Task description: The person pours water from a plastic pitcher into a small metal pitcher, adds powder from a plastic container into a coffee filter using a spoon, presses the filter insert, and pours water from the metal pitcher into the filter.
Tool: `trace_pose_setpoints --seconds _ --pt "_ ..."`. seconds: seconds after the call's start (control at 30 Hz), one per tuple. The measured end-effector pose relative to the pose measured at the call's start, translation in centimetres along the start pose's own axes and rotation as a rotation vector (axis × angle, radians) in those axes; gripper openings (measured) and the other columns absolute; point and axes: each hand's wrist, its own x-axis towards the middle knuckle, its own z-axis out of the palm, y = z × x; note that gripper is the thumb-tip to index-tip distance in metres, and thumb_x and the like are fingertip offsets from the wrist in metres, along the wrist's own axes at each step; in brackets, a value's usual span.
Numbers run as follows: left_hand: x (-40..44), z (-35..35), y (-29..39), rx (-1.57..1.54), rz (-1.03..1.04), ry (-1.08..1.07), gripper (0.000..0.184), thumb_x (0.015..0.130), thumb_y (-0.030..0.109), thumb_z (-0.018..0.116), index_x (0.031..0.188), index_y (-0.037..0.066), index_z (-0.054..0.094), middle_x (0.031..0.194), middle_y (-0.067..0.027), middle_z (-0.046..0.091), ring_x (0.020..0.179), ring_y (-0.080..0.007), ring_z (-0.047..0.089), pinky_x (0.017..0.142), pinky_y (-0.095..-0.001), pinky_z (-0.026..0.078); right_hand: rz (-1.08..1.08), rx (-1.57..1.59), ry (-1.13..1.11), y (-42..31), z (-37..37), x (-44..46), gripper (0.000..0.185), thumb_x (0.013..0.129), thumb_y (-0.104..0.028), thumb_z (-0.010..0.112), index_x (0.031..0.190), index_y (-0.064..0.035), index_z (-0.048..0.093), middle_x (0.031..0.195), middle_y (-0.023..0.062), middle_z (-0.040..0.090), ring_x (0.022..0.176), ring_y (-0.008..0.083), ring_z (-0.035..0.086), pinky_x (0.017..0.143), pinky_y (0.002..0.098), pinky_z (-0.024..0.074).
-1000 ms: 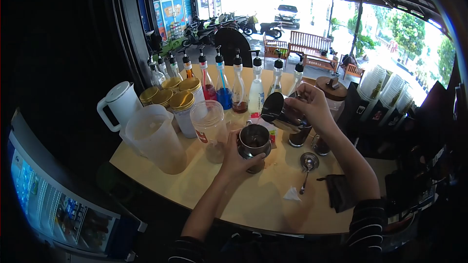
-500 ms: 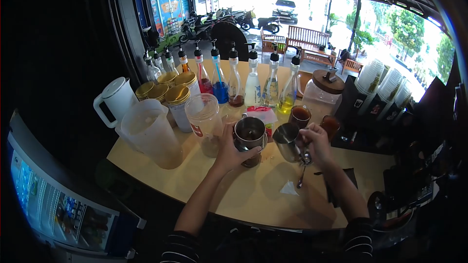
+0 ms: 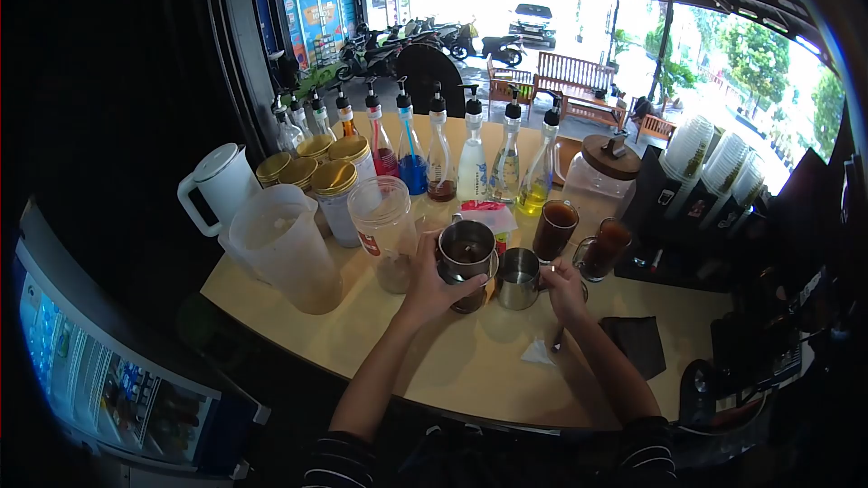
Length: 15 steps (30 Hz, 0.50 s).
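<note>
My left hand (image 3: 437,282) wraps round the side of a steel cup (image 3: 466,253), thumb across its front. Its inside looks dark. Directly beneath it shows a glass with brown liquid (image 3: 467,300), mostly hidden by my fingers and the cup. My right hand (image 3: 564,289) grips the handle of a steel pitcher (image 3: 518,280), held upright close to the right of the cup. Whether the pitcher touches the counter is hard to tell. Just beyond my right hand stand two glass mugs of brown drink, one farther back (image 3: 554,230) and one at the right (image 3: 604,248).
A clear plastic jar (image 3: 382,226), a frosted jug (image 3: 282,248) and a white pitcher (image 3: 220,183) line the left. Pump bottles (image 3: 440,158) and gold-lidded jars (image 3: 334,179) stand behind. A wooden-lidded jar (image 3: 601,176), stacked cups (image 3: 692,145) and a dark cloth (image 3: 637,343) are rightward.
My right hand has brought the pitcher down and left, from tilted to upright beside the cup. The mugs behind now show more fully. My left hand keeps its hold.
</note>
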Motion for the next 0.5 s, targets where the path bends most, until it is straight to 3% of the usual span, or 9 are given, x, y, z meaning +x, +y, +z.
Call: trace_pose_setpoints --seconds 0.07,0.1,0.17,0.3,0.37,0.43,0.47,0.5 --pt "0.0 0.1 0.0 -0.024 -0.018 0.006 0.077 0.06 0.026 0.087 0.118 0.002 0.042 0.108 -0.0124 0.05 0.104 -0.026 0.055 0.09 -0.0378 0.045 -0.045 -0.301 -0.024 0.5 -0.8 0.1 0.018 0.088 -0.01 0.063 0.077 -0.0084 0.049 0.075 0.0001 0.058 0.07 0.0088 0.056 0.066 0.0247 0.0451" --pt "-0.1 0.2 0.0 -0.046 -0.039 0.014 0.078 0.06 0.027 0.087 0.118 0.002 0.042 0.108 -0.0129 0.05 0.104 -0.0266 0.055 0.091 -0.0381 0.044 -0.043 -0.303 -0.012 -0.1 -0.7 -0.3 0.018 0.088 -0.01 0.063 0.077 -0.0084 0.049 0.075 0.0001 0.058 0.07 0.0088 0.056 0.066 0.0247 0.0451" --pt "0.0 0.3 -0.2 0.008 -0.014 0.018 0.078 0.06 0.027 0.087 0.118 0.002 0.041 0.108 -0.0131 0.05 0.104 -0.0269 0.055 0.091 -0.0383 0.044 0.044 -0.529 -0.058 -1.8 0.1 -1.0 0.02 0.088 -0.013 0.064 0.078 -0.0082 0.048 0.076 -0.0004 0.058 0.074 0.0084 0.058 0.068 0.0241 0.0455" --pt "-0.2 0.4 -1.1 0.056 0.0 0.041 0.078 0.061 0.026 0.087 0.119 0.002 0.041 0.108 -0.0128 0.05 0.103 -0.0272 0.054 0.092 -0.0388 0.043 -0.131 -0.764 -0.022 -3.3 -0.7 -1.5 0.022 0.086 -0.019 0.068 0.084 -0.0029 0.053 0.077 0.0049 0.061 0.071 0.0119 0.062 0.061 0.0273 0.0475" --pt "-0.3 0.5 -0.6 -0.034 -0.032 0.016 0.076 0.062 0.024 0.087 0.119 0.002 0.041 0.109 -0.0121 0.05 0.104 -0.0257 0.053 0.092 -0.038 0.043 -0.142 -0.841 0.085 -4.4 -1.7 -2.2 0.024 0.083 -0.02 0.07 0.085 0.0002 0.056 0.07 0.0097 0.061 0.064 0.0167 0.063 0.057 0.0301 0.0474" --pt "-0.1 0.3 -0.1 -0.06 -0.055 0.003 0.076 0.062 0.022 0.087 0.119 0.002 0.042 0.112 -0.0119 0.049 0.106 -0.0241 0.053 0.092 -0.0366 0.044 -0.148 -1.264 0.074 -5.9 -2.7 -3.3 0.023 0.081 -0.018 0.07 0.079 0.002 0.058 0.062 0.0136 0.058 0.059 0.0235 0.063 0.056 0.0338 0.0477" --pt "-0.1 0.3 0.4 -0.077 -0.081 -0.005 0.075 0.062 0.021 0.087 0.119 0.002 0.042 0.113 -0.0118 0.05 0.107 -0.0228 0.053 0.092 -0.0352 0.044 -0.063 -1.328 0.062 -5.7 -3.3 -3.7 0.025 0.078 -0.02 0.07 0.075 0.0039 0.061 0.062 0.0202 0.058 0.061 0.033 0.063 0.058 0.04 0.0485" --pt "-0.1 0.4 0.2 -0.084 -0.079 -0.011 0.075 0.062 0.021 0.087 0.119 0.002 0.042 0.113 -0.0118 0.05 0.107 -0.0228 0.053 0.092 -0.0352 0.044 -0.06 -1.331 0.071 -5.4 -3.7 -3.9 0.025 0.078 -0.02 0.07 0.075 0.0039 0.061 0.062 0.0202 0.058 0.061 0.033 0.063 0.058 0.04 0.0485"
